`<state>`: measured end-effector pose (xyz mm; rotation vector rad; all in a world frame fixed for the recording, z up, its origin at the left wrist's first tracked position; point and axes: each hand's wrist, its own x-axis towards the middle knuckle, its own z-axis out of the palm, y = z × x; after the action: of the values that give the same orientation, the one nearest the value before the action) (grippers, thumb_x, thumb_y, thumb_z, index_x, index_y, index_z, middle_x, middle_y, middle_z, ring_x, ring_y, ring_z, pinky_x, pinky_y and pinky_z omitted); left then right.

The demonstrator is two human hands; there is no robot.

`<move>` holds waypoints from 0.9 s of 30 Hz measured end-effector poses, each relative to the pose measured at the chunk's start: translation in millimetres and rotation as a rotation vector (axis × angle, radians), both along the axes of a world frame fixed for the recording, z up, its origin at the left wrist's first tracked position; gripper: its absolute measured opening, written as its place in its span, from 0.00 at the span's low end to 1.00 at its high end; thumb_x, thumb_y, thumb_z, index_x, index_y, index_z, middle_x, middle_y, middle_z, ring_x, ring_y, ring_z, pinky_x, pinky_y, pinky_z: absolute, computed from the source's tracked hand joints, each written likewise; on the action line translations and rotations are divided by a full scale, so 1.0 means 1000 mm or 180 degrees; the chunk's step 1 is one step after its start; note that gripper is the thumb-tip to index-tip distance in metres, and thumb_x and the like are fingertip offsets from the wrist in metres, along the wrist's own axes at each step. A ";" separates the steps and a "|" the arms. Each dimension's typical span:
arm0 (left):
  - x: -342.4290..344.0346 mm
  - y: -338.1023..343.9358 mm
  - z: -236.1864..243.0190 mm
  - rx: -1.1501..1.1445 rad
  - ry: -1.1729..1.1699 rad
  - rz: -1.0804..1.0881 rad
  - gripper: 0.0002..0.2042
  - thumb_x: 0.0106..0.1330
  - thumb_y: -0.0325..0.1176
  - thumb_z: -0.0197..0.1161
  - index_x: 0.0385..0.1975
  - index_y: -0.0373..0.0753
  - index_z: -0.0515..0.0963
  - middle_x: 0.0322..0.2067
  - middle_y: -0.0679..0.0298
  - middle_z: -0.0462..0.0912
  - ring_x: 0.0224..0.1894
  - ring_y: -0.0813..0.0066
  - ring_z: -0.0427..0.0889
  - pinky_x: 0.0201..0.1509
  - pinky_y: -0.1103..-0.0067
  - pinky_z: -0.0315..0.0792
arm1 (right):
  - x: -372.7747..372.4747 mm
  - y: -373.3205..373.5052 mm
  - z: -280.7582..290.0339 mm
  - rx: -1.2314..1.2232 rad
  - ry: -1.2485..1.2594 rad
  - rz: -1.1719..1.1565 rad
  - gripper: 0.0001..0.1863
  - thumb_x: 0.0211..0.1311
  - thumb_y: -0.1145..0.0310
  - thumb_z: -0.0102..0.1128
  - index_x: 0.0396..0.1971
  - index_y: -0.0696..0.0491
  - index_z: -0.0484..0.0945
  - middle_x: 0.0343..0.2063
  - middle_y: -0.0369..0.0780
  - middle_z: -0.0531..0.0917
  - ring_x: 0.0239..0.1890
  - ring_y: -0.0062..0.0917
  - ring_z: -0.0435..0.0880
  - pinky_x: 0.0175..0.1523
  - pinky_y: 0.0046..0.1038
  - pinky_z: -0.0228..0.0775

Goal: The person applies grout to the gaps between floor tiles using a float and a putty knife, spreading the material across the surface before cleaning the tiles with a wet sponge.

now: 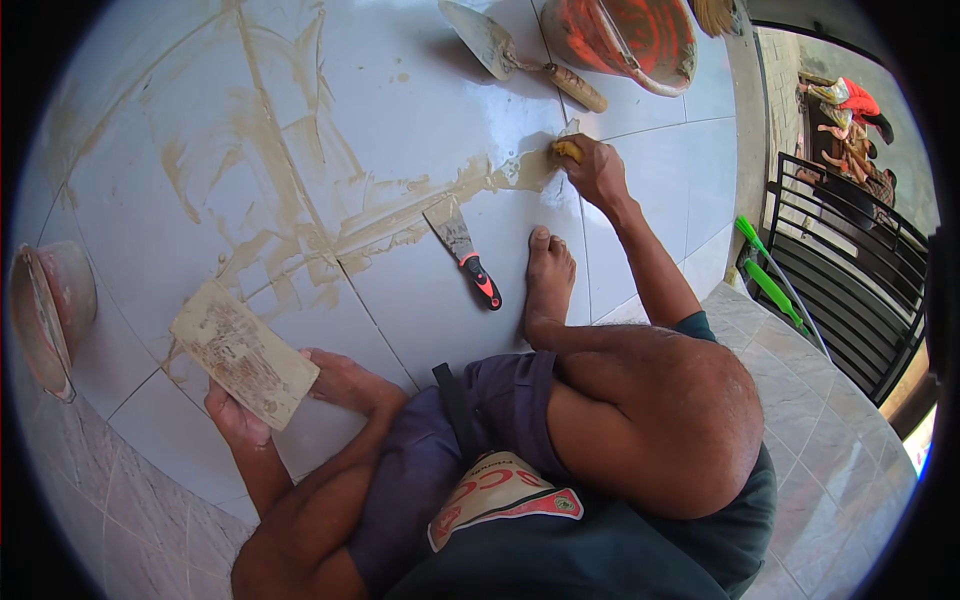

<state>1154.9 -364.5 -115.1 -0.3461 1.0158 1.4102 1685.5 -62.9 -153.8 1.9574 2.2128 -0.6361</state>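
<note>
My left hand (238, 414) grips the lower edge of a flat rectangular board (245, 352), its face smeared with beige grout. At the right end of a wet grout streak (420, 205), my right hand (598, 172) is closed on a small yellow piece (567, 150) pressed to the tile; its exact kind is unclear. Between my hands lies a putty knife (465, 253) with a grout-coated blade and a black and red handle. A pointed trowel (490, 45) with a wooden handle rests beyond my right hand.
A stained orange bucket (650, 55) sits tipped at the far right, with broom bristles (715, 15) beside it. Another bucket (75, 300) stands at the left rim. My bare foot (552, 280) is on the pale tiles. Past a black gate (850, 260), people (850, 110) sit outside.
</note>
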 end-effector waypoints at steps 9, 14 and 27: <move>0.014 0.015 0.020 0.0089 -0.0033 -0.0065 0.23 0.71 0.30 0.47 0.66 0.34 0.63 0.62 0.52 0.72 0.62 0.55 0.73 0.66 0.58 0.69 | -0.021 -0.023 0.067 -0.0401 0.1685 -0.0450 0.18 0.70 0.60 0.56 0.52 0.55 0.79 0.44 0.47 0.82 0.41 0.38 0.84 0.48 0.35 0.75; 0.038 0.032 0.040 -0.0030 -0.0216 -0.0035 0.24 0.71 0.30 0.47 0.67 0.33 0.62 0.63 0.51 0.70 0.63 0.53 0.72 0.65 0.55 0.69 | -0.037 -0.040 0.051 -0.0215 0.1459 0.0734 0.18 0.67 0.64 0.58 0.56 0.47 0.77 0.52 0.44 0.70 0.44 0.41 0.80 0.51 0.37 0.74; 0.087 0.061 0.087 0.0026 0.0806 -0.0564 0.21 0.73 0.28 0.46 0.63 0.25 0.64 0.61 0.45 0.71 0.60 0.53 0.74 0.64 0.58 0.72 | 0.151 0.016 0.080 0.0963 0.1080 -0.0948 0.14 0.68 0.68 0.57 0.51 0.53 0.82 0.45 0.45 0.78 0.42 0.36 0.82 0.49 0.34 0.74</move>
<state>1241.6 -303.7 -28.2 -0.0690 1.2152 1.3181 1836.5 -47.4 -74.0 2.5318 2.3390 -0.7565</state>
